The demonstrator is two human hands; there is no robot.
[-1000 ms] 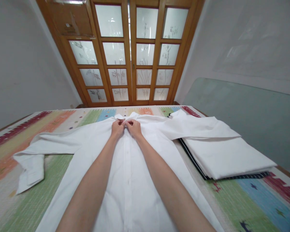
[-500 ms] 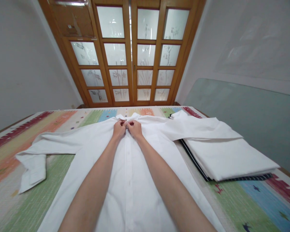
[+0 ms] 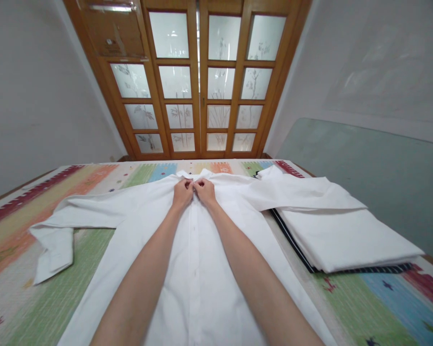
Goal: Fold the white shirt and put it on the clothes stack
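Note:
A white button-up shirt (image 3: 198, 269) lies spread face up on a striped, many-coloured cover (image 3: 39, 298), its collar at the far end. My left hand (image 3: 182, 193) and my right hand (image 3: 205, 191) meet at the collar, fingers pinched on the fabric at the top of the button placket. The left sleeve (image 3: 75, 216) stretches out to the left with its cuff folded back. The right sleeve (image 3: 303, 192) lies across a folded pile.
A stack of folded white cloth (image 3: 346, 240) with a dark striped piece beneath sits at the right. Wooden doors with frosted glass panes (image 3: 198, 77) stand beyond the far edge. Plain walls flank both sides.
My hands have stayed pinched at the collar, with only small finger movements. The view has shifted slightly.

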